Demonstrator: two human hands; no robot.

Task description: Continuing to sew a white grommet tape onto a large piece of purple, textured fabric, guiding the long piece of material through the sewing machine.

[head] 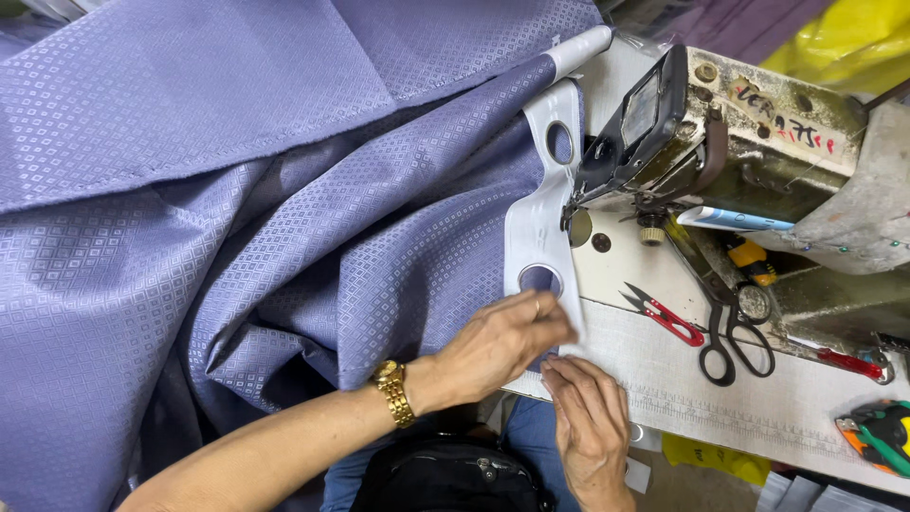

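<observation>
A large lilac fabric (237,190) with a small diamond weave spills over the left of the table. Along its edge runs a white eyelet tape (540,218) with round holes, leading under the needle of a worn sewing machine (720,142). My left hand (502,343), with a gold watch on the wrist, presses the tape and fabric edge near the lower hole. My right hand (590,422) lies flat just below it, fingers on the fabric edge at the table's front.
Red thread snips (668,318) and black scissors (730,332) lie on the white table (739,398) right of my hands. A measuring tape case (882,436) sits at the far right edge. A black bag (445,474) rests on my lap.
</observation>
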